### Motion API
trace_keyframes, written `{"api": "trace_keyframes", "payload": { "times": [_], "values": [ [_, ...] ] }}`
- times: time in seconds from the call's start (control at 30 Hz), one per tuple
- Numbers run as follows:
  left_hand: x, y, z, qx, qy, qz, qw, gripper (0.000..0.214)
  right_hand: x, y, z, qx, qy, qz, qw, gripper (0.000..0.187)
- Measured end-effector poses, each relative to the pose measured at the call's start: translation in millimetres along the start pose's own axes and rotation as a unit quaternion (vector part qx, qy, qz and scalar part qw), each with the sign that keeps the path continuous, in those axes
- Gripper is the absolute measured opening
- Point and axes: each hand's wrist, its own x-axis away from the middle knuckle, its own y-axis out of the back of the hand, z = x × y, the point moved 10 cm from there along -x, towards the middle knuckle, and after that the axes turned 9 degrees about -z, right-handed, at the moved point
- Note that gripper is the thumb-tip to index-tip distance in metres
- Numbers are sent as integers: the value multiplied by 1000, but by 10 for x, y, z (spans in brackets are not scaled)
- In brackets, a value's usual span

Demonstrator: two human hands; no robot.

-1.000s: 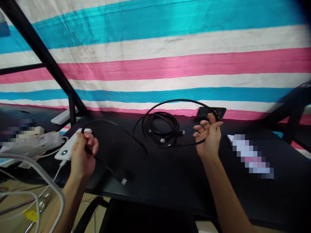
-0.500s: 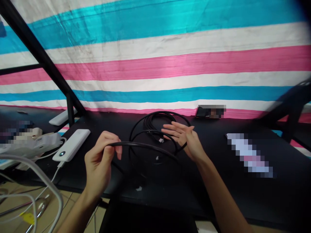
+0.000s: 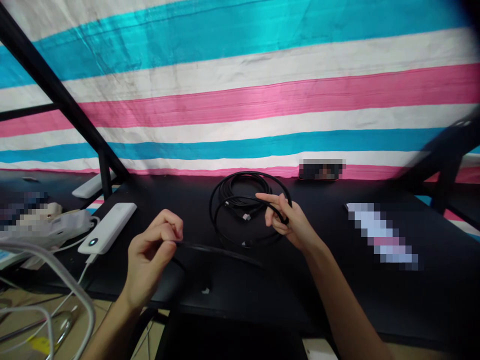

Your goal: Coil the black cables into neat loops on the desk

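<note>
A black cable (image 3: 240,192) lies partly coiled on the black table (image 3: 337,280), below the striped cloth. My left hand (image 3: 152,257) pinches a straight run of the cable (image 3: 210,248) between thumb and fingers, just above the table's front. My right hand (image 3: 287,222) sits at the right side of the coil with its fingers curled around a loop, the index finger pointing left. Small silver plug ends (image 3: 246,217) show inside the coil. Another plug end (image 3: 205,289) hangs near the table's front edge.
A white power bank (image 3: 108,227) with a lit dot and a white lead lies at the left. Behind it stand a black frame post (image 3: 105,172) and a white bar (image 3: 88,186). White cables (image 3: 56,280) hang at lower left. A dark chair back (image 3: 228,340) sits below.
My hands have come together from wide apart. The large loop held by my right hand has shrunk onto the coil, and my right fingers have curled around it. My left hand has drifted lower.
</note>
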Motion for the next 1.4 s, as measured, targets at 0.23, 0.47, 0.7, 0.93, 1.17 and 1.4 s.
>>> {"api": "trace_keyframes", "payload": {
  "times": [0.23, 0.47, 0.7, 0.93, 1.17, 1.4],
  "values": [
    [-80, -229, 37, -75, 25, 23, 997, 28, 84, -155, 25, 53, 25, 81, 995, 50],
    [-209, -377, 165, -122, 28, -80, 989, 20, 181, -349, 87, 60, 52, 172, 982, 77],
    [-212, -415, 304, -192, -30, -140, 971, 27, 101, -205, 20, 110, 33, 78, 990, 37],
    [-167, -649, 775, -60, 144, 17, 988, 33, 64, -121, 76, 81, 62, 29, 994, 33],
    [-23, -712, 938, -41, 249, 70, 965, 34, 3, 55, 181, 85, 124, -84, 985, 35],
    [22, -723, 1150, -102, 282, 111, 947, 39, 57, 100, 240, 225, 220, -164, 935, 71]
  ]
}}
